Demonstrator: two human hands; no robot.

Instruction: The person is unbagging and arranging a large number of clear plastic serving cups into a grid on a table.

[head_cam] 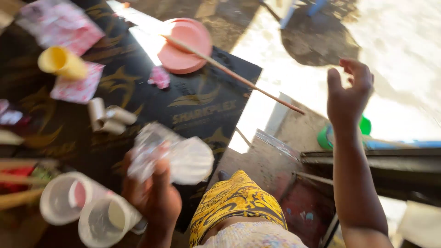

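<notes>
My left hand (154, 195) grips a crumpled clear plastic wrapper (170, 156) over the black board (202, 98); two white cups (85, 209) lie just beside it; my right hand (347, 94) hangs off the board's edge, fingers loosely curled, holding nothing; a pink plate (183, 46) sits farther off.

Glossy black board (202, 103), matt pink plastic plate (186, 46), thin wooden stick (234, 76).

pink plate (183, 46) | yellow cone (62, 63) | black board, gold pattern (202, 98) | yellow-black patterned cloth (234, 202)
</notes>
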